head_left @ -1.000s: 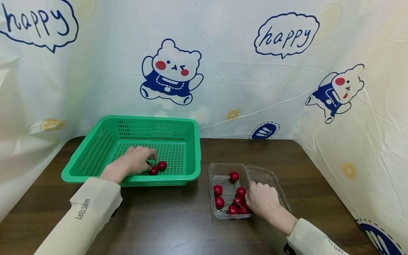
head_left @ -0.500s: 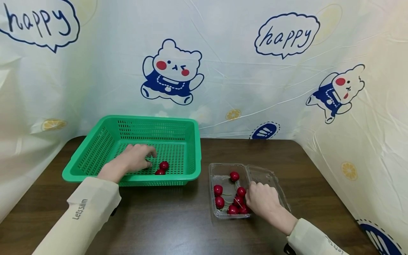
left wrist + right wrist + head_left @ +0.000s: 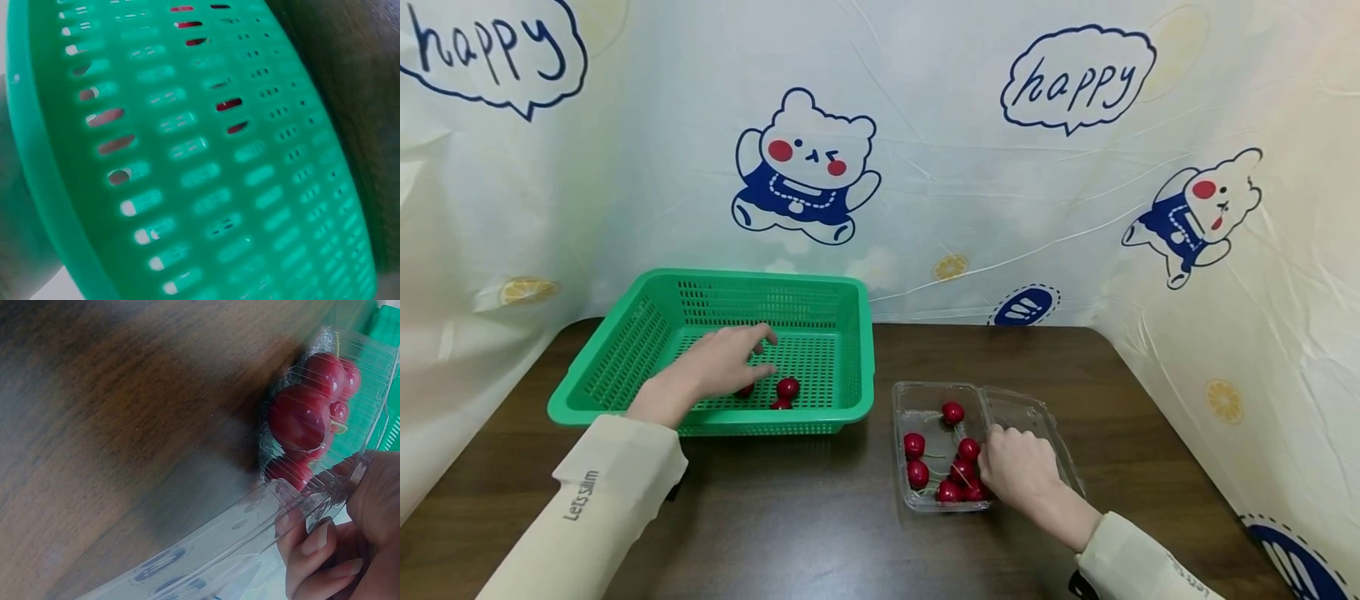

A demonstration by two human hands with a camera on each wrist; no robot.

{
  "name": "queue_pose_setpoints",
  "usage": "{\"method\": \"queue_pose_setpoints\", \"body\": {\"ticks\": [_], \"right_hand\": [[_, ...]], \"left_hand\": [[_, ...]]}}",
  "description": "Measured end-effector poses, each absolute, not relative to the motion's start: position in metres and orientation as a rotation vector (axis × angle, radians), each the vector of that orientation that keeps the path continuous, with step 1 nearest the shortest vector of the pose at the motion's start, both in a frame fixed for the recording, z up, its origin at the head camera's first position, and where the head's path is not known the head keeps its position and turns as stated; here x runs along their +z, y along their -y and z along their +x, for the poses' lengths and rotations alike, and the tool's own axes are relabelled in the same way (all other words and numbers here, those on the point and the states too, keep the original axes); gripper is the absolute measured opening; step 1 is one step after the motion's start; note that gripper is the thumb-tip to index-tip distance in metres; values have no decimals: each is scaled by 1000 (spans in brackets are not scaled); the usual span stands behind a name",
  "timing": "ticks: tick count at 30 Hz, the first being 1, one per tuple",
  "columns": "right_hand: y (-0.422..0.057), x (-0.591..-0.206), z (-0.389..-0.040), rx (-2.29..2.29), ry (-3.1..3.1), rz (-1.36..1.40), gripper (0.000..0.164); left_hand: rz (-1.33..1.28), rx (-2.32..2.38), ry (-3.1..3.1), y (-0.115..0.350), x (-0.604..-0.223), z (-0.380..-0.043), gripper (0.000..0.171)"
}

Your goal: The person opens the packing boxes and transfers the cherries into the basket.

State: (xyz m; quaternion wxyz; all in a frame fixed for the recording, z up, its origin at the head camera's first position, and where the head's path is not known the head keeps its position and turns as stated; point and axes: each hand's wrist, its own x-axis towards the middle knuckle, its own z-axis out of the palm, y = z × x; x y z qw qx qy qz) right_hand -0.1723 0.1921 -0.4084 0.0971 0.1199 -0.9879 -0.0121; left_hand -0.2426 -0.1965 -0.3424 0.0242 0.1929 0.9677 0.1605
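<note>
Head view: the table (image 3: 820, 517) is bearing a green basket (image 3: 816, 358) at left and, well apart at right, a clear box (image 3: 929, 427), whose lid (image 3: 1011, 408) is lying open. The left hand (image 3: 718, 362) is hovering inside the basket, fingers loosely spread, holding nothing. The right hand (image 3: 1018, 467) is curling round the box's hinge edge, gripping it. Three cherries (image 3: 787, 388) are lying in the basket: one is showing just under the left thumb, contact unclear, while two are sitting together just right of it. Seven cherries (image 3: 913, 445) are resting in the box, the nearest lying right beside the right hand's fingers.
</note>
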Motion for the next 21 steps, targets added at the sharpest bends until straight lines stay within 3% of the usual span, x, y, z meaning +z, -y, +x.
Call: {"method": "queue_pose_setpoints", "body": {"ticks": [21], "right_hand": [[-192, -408, -171, -40, 2931, 360, 30]], "left_hand": [[737, 386, -3086, 169, -317, -235, 41]]}}
